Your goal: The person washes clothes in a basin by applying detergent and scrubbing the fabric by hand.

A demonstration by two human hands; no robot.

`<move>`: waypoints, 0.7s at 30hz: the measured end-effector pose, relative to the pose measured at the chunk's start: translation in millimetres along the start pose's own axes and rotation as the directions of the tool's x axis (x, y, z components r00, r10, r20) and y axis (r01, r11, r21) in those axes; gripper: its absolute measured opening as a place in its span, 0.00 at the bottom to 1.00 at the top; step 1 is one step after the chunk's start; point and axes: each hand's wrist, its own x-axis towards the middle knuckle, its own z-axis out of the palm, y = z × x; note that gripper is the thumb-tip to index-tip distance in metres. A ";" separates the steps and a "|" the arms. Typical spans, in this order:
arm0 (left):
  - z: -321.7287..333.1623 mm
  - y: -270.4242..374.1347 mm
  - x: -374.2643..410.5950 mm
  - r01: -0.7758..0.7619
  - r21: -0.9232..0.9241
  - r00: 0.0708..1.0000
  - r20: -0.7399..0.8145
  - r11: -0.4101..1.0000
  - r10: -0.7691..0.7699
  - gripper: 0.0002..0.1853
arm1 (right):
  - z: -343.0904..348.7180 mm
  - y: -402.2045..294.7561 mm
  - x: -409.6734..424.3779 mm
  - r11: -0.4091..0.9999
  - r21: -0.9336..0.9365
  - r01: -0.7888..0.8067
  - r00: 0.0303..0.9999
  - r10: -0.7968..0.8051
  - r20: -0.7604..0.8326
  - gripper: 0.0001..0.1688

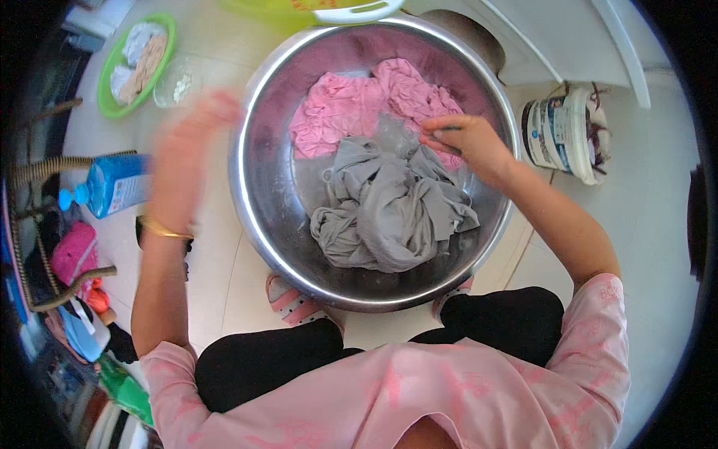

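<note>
A wide stainless steel basin [269, 264] stands on the floor before me. Wet pink cloth [336, 112] lies bunched at its far side, and a crumpled grey garment [392, 219] is heaped at the near side. My right hand [474, 140] hangs over the right part of the basin, beside the pink cloth. Its fingers are a little apart, with nothing visible in them. My left hand [188, 146], wearing a gold bangle [165, 229] at the wrist, is over the floor left of the basin. Motion blur hides its fingers.
Left are a blue bottle [115, 185], a green basin [169, 42] holding cloths, and a clear bowl [162, 90] with whitish contents. A yellow-green tub [269, 14] overhangs the basin's far rim. At right lies a white bucket [561, 134], tipped sideways with dark cloth inside.
</note>
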 end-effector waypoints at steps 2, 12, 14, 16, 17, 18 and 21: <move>63.6 26.3 -25.0 -0.038 0.055 0.901 0.433 0.998 0.010 0.26 | -7.5 48.3 0.2 0.998 -0.058 0.025 0.999 -0.027 -0.038 0.14; 222.7 81.0 -92.3 0.552 0.111 0.727 0.422 0.827 -0.542 0.23 | -18.4 179.2 54.7 0.245 -0.336 0.910 0.405 -0.704 0.583 0.16; 226.8 83.6 -100.9 0.702 -0.023 0.673 0.349 0.712 -0.652 0.21 | -6.7 168.4 64.0 0.342 -0.369 0.864 0.492 -0.731 0.473 0.17; 221.9 93.4 -108.8 0.826 -0.258 0.560 0.282 0.501 -0.779 0.22 | 56.3 186.9 31.9 0.469 -0.069 0.880 0.457 -0.802 0.384 0.18; 222.4 105.8 -113.0 0.839 -0.425 0.475 0.272 0.339 -0.837 0.24 | 64.9 184.1 22.8 0.413 0.022 0.910 0.357 -0.810 0.465 0.18; 222.2 116.3 -120.6 0.799 -0.577 0.382 0.272 0.168 -0.883 0.26 | 68.7 176.5 13.3 0.357 0.123 0.926 0.242 -0.811 0.533 0.18; 220.7 115.9 -168.4 0.738 -0.674 0.300 0.374 -0.034 -0.878 0.36 | 40.3 159.1 50.5 0.260 0.189 0.947 0.059 -0.718 0.693 0.17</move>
